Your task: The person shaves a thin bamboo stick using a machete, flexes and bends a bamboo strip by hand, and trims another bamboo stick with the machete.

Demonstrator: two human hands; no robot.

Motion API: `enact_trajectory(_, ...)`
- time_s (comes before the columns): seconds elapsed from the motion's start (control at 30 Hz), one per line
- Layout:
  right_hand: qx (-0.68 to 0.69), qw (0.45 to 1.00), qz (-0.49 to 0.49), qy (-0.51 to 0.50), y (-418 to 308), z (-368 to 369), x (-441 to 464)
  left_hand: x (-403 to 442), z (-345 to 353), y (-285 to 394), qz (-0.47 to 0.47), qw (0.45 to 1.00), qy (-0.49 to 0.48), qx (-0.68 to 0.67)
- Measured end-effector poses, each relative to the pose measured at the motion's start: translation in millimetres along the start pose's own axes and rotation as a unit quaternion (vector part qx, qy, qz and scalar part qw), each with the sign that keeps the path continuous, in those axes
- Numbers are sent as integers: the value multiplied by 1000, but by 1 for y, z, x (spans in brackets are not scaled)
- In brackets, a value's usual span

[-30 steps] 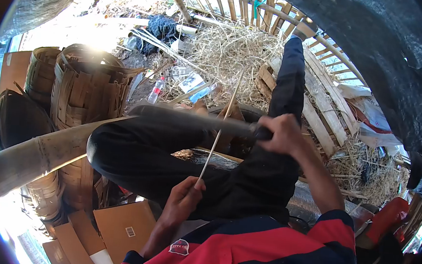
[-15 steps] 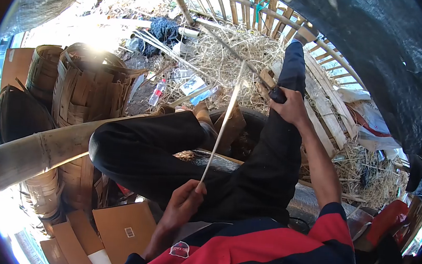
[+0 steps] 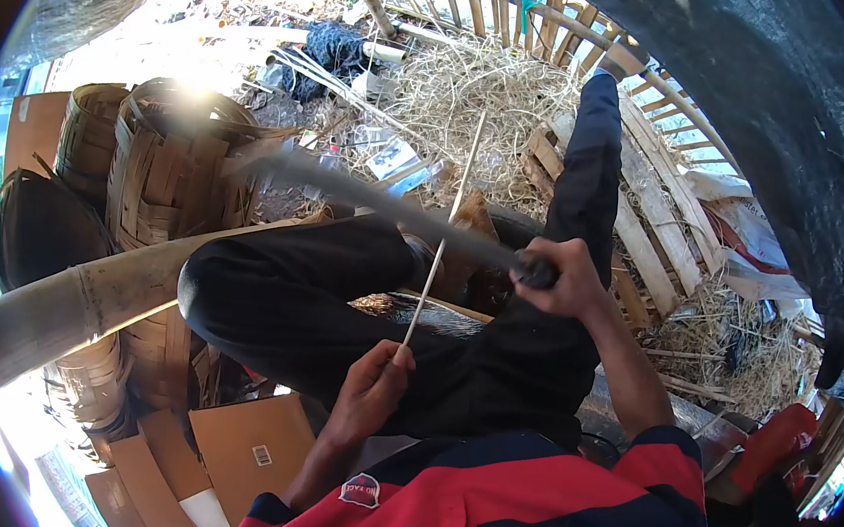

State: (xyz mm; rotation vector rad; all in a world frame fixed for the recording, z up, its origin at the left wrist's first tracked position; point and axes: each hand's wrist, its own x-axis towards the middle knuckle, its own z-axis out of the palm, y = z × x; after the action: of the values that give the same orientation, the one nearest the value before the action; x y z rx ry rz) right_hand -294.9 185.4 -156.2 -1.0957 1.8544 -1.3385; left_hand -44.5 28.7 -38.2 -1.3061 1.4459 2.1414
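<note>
Over the lap (image 3: 462,377), I have a thin pale strip (image 3: 433,270) aslant, its lower end pinched in the left hand (image 3: 371,382). Right hand (image 3: 563,279): fingers wrapped round the handle of a blurred long knife (image 3: 377,199) crossing the strip; contact unclear. Bamboo pole (image 3: 119,287) and woven baskets (image 3: 177,177) at left.

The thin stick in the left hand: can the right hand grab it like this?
Probably not: the stick is near, but the right hand is closed around the handle of a big knife. It would likely need to let go first.
</note>
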Motion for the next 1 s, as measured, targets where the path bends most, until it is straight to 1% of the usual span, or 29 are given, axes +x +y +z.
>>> enact_trajectory(0.03, 0, 1000, 0, 1, -2, 1, -1, 0, 1, 1, 7, 1000, 13, 17)
enact_trajectory(0.07, -79, 996, -36, -24, -7, 2, -1, 0, 1, 0, 8, 1000, 13, 18)
enact_trajectory(0.1, -158, 984, -72, -49, -14, 4, 1, 0, -1, -3, 28, 997, 33, 65)
enact_trajectory(0.13, -181, 978, -82, -62, -15, 7, 3, 0, -2, -6, 48, 991, 53, 113)
enact_trajectory(0.17, -181, 978, -84, -62, -17, 9, 3, 0, -2, -9, 49, 991, 54, 113)
enact_trajectory(0.23, -223, 966, -104, -81, -19, 12, 4, 1, -2, -15, 142, 948, 133, 252)
enact_trajectory(0.27, -223, 966, -105, -81, -18, 13, 3, 0, -2, -14, 142, 948, 133, 251)
enact_trajectory(0.33, -220, 968, -98, -74, -15, 14, 1, -2, 0, -11, 142, 925, 172, 308)
enact_trajectory(0.47, -250, 963, -85, -58, -14, -1, 3, -6, 3, -6, 169, 906, 189, 338)
enact_trajectory(0.53, -259, 966, -15, -8, -6, -12, 7, -8, 0, -8, 195, 897, 199, 343)
enact_trajectory(0.57, -260, 965, -16, -8, -3, -18, 8, -8, 0, -8, 197, 897, 200, 342)
enact_trajectory(0.63, -277, 959, 29, 42, 1, -28, 11, -8, 0, -6, 220, 882, 213, 358)
enact_trajectory(0.67, -280, 958, 23, 55, 0, -29, 11, -6, -1, -8, 221, 882, 215, 356)
enact_trajectory(0.7, -281, 958, 22, 53, -4, -29, 10, -3, -2, -11, 245, 875, 217, 356)
enact_trajectory(0.73, -278, 960, 16, 29, -10, -27, 9, 0, -1, -12, 270, 868, 218, 356)
enact_trajectory(0.77, -274, 962, 12, 5, -14, -23, 6, 0, 0, -10, 269, 869, 217, 355)
enact_trajectory(0.8, -275, 961, 14, 5, -18, -18, 3, 0, 2, -5, 245, 876, 213, 357)
enact_trajectory(0.83, -257, 966, -6, -28, -22, -10, -1, -1, 3, -3, 220, 882, 209, 360)
enact_trajectory(0.87, -238, 969, -26, -60, -26, -2, -4, 1, 3, -5, 220, 882, 209, 361)
enact_trajectory(0.9, -238, 969, -26, -61, -31, 6, -5, 3, 3, -9, 228, 888, 203, 343)
enact_trajectory(0.97, -200, 977, -56, -56, -40, 21, -8, 4, 4, -10, 234, 894, 197, 327)
enact_trajectory(1.0, -189, 979, -58, -58, -40, 26, -9, 1, 6, -7, 209, 904, 187, 321)
